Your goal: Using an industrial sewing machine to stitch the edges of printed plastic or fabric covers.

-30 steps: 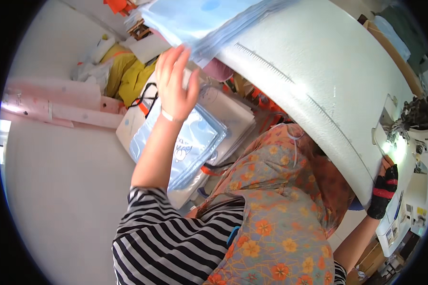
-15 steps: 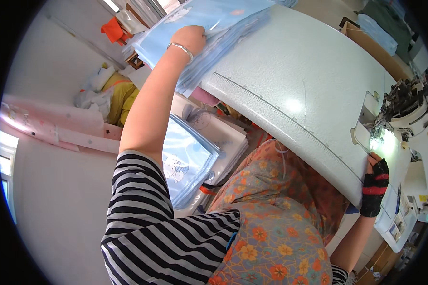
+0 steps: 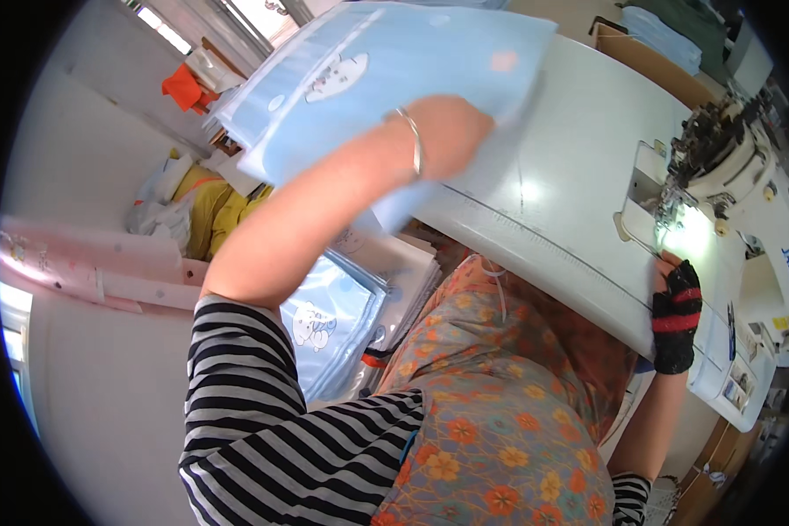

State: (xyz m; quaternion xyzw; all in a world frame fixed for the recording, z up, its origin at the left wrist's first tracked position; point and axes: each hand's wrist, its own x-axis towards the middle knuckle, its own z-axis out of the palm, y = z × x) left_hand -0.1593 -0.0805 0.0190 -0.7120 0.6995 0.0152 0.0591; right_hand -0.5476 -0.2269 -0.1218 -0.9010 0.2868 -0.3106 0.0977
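A light-blue printed sheet (image 3: 430, 53), with a white cartoon animal and a pink patch, is being drawn over the white table by my left hand (image 3: 451, 136). Motion smears that hand, which wears a silver bangle; its fingers look closed on the sheet's near edge, though the grip itself is hidden. More blue sheets (image 3: 237, 123) lie in a stack beneath and to the left. At the right, my right hand (image 3: 678, 316), in a black and red fingerless glove, rests on the table's near edge, fingers stretched toward the lit needle area of the sewing machine (image 3: 719, 175).
The white machine table (image 3: 579, 149) has a ruler scale along its near edge. Below it, left of my lap, lies another pile of printed blue sheets (image 3: 329, 329). A cardboard box (image 3: 649, 66) stands behind the table. Yellow cloth (image 3: 215, 210) is heaped at the left.
My left hand has moved right and nearer from the stack, and the top blue sheet has spread rightward with it. My right hand stays beside the needle area. The view has shifted slightly.
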